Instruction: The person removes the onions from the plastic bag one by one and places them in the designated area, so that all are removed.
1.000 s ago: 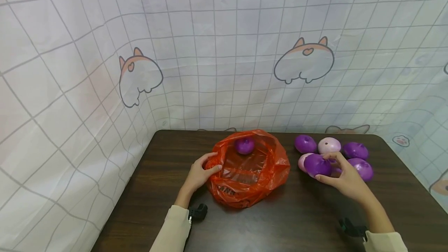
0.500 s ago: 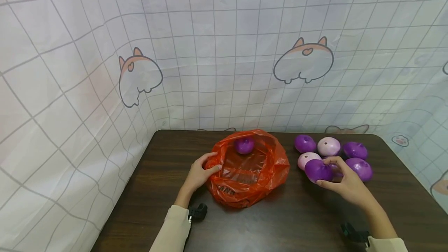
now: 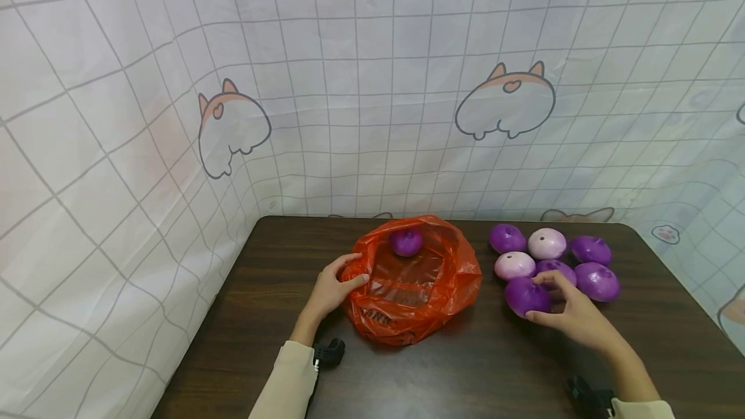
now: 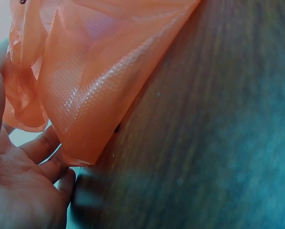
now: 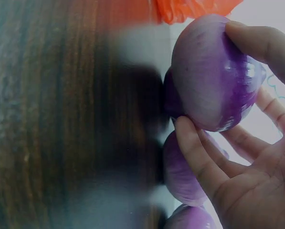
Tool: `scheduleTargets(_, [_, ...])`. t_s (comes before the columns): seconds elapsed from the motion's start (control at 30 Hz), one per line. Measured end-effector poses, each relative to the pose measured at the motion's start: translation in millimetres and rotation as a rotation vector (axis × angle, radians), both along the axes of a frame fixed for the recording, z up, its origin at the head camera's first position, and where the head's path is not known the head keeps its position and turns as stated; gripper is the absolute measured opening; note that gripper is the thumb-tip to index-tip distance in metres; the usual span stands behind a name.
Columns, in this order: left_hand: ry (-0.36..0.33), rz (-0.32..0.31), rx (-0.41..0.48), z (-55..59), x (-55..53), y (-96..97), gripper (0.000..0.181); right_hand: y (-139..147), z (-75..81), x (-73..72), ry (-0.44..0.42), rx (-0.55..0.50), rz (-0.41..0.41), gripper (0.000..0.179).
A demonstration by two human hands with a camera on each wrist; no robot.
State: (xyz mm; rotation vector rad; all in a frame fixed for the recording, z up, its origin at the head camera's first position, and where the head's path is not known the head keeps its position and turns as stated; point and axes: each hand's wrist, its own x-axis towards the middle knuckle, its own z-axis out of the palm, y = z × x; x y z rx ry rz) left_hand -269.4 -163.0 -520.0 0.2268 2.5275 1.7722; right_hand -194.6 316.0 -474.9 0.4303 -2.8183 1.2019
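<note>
A red plastic bag (image 3: 378,315) sits on the table with its mouth spread wide. One purple onion (image 3: 406,242) lies inside it, toward the back. My left hand (image 3: 332,288) grips the bag's left rim; in the left wrist view its fingers (image 4: 42,145) reach behind the thin plastic. Another purple onion (image 3: 526,297) is held between the thumb and fingers of my right hand (image 3: 573,315), at the front of the onion group. Seen from the right wrist, this onion (image 5: 204,76) has a pale side and a dark purple side, and stands off the table surface.
Behind the held onion, several more lie grouped at the back right: pale ones (image 3: 515,266) and purple ones such as the rightmost onion (image 3: 596,282). The dark wooden table (image 3: 279,264) ends at a white gridded curtain (image 3: 372,115).
My right hand has drawn the purple onion toward the front, uncovering a pale onion and another purple one behind it. The left hand and bag stay in place.
</note>
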Motion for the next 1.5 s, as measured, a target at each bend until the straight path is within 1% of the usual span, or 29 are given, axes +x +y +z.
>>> scheduleTargets(0.33, [0.003,-0.013,0.005,2.0,1.9,0.2,0.055,1.3,-9.6,-3.1,-0.013,0.002,0.026,0.063])
scheduleTargets(0.63, [-0.015,0.001,-0.002,3.0,2.1,0.7,0.054,1.6,-10.2,-2.5,-0.026,0.009,0.044,0.062])
scheduleTargets(0.97, [-0.008,0.000,0.002,3.1,2.6,0.6,0.055,5.0,-12.2,-3.8,-0.049,0.002,0.066,0.062])
scheduleTargets(1.17, [-0.010,-0.002,-0.002,1.6,2.1,0.3,0.055,6.7,-11.9,-3.3,-0.072,-0.012,0.066,0.063])
scheduleTargets(1.5, [-0.011,0.001,-0.001,1.9,2.4,0.2,0.054,5.6,-12.3,-3.0,-0.077,-0.008,0.065,0.063])
